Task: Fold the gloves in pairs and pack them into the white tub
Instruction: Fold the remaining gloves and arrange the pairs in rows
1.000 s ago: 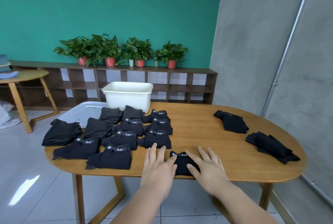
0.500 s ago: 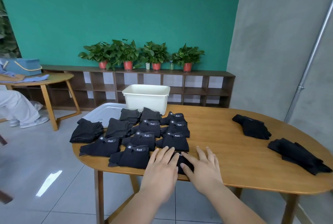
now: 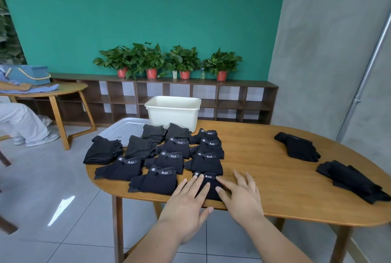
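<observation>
Folded glove pair (image 3: 209, 177) lies at the near edge of the surface (image 3: 264, 169), at the 6 o'clock end of the folded pairs (image 3: 169, 157). Both hands lie flat on it, fingers straight, gripping nothing: left hand (image 3: 188, 201) on its 8 o'clock side, right hand (image 3: 241, 196) on its 3 o'clock side. White tub (image 3: 173, 112) at 12 o'clock, far edge. White tray (image 3: 122, 130) at 11 o'clock. Far glove heap (image 3: 296, 149) at 2 o'clock, near glove heap (image 3: 349, 180) at 3 o'clock, both well apart from the hands.
</observation>
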The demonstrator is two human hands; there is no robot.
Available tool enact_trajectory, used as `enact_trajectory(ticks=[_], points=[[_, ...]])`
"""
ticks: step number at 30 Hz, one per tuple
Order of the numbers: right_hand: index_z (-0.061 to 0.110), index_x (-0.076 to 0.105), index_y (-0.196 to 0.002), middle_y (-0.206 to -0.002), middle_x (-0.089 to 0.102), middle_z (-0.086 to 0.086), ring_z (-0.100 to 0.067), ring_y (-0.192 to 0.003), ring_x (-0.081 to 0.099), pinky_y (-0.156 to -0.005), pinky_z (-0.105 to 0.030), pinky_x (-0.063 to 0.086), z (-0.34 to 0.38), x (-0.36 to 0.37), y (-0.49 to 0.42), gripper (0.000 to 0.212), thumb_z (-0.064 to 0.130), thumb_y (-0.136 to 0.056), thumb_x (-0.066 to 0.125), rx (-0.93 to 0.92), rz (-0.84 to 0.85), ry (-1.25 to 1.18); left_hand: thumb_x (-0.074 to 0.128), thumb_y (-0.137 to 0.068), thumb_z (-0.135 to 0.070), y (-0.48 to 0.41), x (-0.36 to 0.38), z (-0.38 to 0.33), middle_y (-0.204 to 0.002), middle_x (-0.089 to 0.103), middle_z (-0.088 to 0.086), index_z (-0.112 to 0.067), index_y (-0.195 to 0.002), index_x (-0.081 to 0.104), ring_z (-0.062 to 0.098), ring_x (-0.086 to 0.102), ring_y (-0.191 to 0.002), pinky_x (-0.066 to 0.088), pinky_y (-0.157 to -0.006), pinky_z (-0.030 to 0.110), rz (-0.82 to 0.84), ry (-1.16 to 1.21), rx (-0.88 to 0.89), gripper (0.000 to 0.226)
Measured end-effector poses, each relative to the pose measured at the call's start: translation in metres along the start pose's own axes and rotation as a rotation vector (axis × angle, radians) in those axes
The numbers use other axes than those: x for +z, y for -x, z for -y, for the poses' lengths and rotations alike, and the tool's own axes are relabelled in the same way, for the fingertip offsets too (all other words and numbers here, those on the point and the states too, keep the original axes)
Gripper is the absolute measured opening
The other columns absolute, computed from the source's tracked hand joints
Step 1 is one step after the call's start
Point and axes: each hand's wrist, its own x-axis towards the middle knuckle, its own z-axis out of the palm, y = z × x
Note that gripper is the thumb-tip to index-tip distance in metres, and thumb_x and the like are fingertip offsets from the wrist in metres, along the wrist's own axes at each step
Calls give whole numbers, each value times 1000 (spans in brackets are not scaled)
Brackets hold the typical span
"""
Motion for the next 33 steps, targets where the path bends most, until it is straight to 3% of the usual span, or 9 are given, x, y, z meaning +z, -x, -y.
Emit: enact_trajectory(ticks=[6, 16, 21, 26, 33], points=[[63, 36, -149, -173, 18, 7, -27, -160, -2, -129, -47, 8, 2, -3, 1, 46, 67, -104, 31, 2, 33, -11, 16, -109, -64, 2, -7, -2, -175, -19, 0, -25, -169, -6, 15, -24, -159, -17, -127, 38, 36, -26, 11, 75], [60, 40, -149, -169, 27, 7, -21, -157, 5, -128, -45, 17, -5, -28, -1, 44, 59, -105, 43, -34, 45, -200, 25, -109, -61, -8, -18, -8, -177, 4, 6, -22, -169, 16, 23, -8, -163, -17, -125, 36, -61, -45, 53, 72], [59, 40, -150, -169, 26, 8, -21, -157, 6, -128, -47, 19, -26, -44, -4, 47, 63, -104, 43, -13, 37, -171, 26, -109, -63, -18, -26, -17, -177, 4, 3, -25, -168, 18, 21, -9, -162, -18, -125, 34, -57, -24, 48, 71], [52, 35, -156, -170, 24, 7, -23, -157, 7, -127, -47, 21, -59, -63, -1, 55, 67, -103, 40, 64, 41, -73, 25, -109, -62, -35, -32, -38, -177, 2, 2, -26, -168, 16, 20, -9, -162, -7, -132, 41, -27, 21, 50, 69], [48, 31, -160, -171, 24, 2, -26, -158, 10, -127, -45, 20, -121, -88, 7, 60, 68, -103, 35, 177, 12, 76, 24, -109, -63, -74, -29, -83, -177, 4, 2, -26, -167, 19, 20, -6, -162, -5, -132, 42, 18, 55, 140, 69]])
